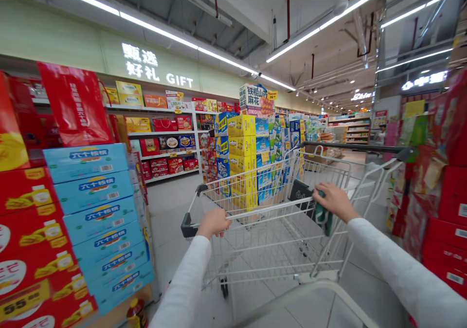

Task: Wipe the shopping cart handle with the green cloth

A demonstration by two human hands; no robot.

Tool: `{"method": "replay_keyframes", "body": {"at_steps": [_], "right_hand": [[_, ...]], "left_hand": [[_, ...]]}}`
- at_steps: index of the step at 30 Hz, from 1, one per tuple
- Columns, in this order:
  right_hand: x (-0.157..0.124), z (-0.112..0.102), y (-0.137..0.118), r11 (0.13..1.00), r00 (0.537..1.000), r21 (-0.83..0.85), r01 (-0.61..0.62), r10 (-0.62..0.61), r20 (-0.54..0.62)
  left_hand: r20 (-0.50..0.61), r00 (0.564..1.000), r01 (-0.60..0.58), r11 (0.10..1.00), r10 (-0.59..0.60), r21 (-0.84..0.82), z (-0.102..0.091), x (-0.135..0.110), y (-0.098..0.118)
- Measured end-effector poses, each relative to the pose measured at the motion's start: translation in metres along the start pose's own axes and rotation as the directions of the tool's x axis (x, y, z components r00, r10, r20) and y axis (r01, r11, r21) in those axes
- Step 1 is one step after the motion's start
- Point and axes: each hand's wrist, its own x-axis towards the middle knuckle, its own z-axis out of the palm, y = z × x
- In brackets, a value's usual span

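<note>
I stand behind a metal shopping cart (277,182) in a supermarket aisle, and its wire basket holds nothing I can see. My left hand (214,222) is closed round the cart's handle bar near its left end. My right hand (333,200) is closed on the same bar at its right end, by the green end piece. Both my arms are in white sleeves.
Stacked blue drink cartons (98,211) and red boxes (29,240) crowd the left. A tower of yellow and blue cases (241,157) stands ahead. Red gift boxes (445,211) line the right. Gift shelves (164,138) run along the back left wall. Grey floor (171,206) shows between them.
</note>
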Motion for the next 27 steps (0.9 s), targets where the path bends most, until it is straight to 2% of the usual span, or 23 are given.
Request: {"method": "replay_keyframes", "body": {"at_steps": [2, 4, 7, 10, 16, 19, 23, 25, 27], "right_hand": [[0.002, -0.004, 0.040, 0.996, 0.995, -0.016, -0.083, 0.084, 0.044], [0.003, -0.008, 0.063, 0.992, 0.990, -0.024, -0.120, 0.122, 0.073], [0.003, -0.009, 0.059, 0.983, 0.986, -0.083, -0.166, 0.168, 0.020], [0.003, -0.007, 0.023, 0.971, 0.978, -0.117, -0.210, 0.209, -0.018], [0.004, -0.009, -0.044, 0.974, 0.976, -0.088, -0.210, 0.213, 0.033], [0.002, -0.009, -0.083, 0.992, 0.993, -0.039, -0.117, 0.118, 0.026], [-0.003, 0.000, -0.163, 0.995, 0.998, 0.080, 0.053, -0.054, 0.020], [-0.006, 0.005, -0.203, 0.988, 0.995, 0.129, 0.090, -0.093, 0.019], [-0.010, 0.007, -0.231, 0.979, 0.993, 0.170, 0.110, -0.115, 0.020]], "left_hand": [[0.000, 1.000, 0.001, 1.000, -0.001, -0.005, 0.000, 0.000, 0.000], [-0.004, 1.000, 0.002, 1.000, -0.002, 0.000, 0.000, 0.000, 0.001], [-0.030, 1.000, 0.007, 0.998, -0.005, 0.058, 0.001, 0.001, 0.003], [-0.056, 0.998, -0.001, 0.993, 0.008, 0.117, 0.004, 0.002, 0.005], [-0.030, 0.999, 0.030, 0.991, -0.026, 0.134, 0.002, -0.001, 0.010], [-0.027, 0.999, 0.035, 0.990, -0.032, 0.135, 0.001, -0.003, 0.015], [-0.023, 1.000, 0.024, 0.990, -0.021, 0.141, 0.003, -0.005, 0.019], [-0.031, 0.999, 0.014, 0.990, -0.010, 0.144, 0.004, -0.006, 0.020], [-0.041, 0.999, 0.007, 0.991, -0.001, 0.135, 0.005, -0.008, 0.022]]}}
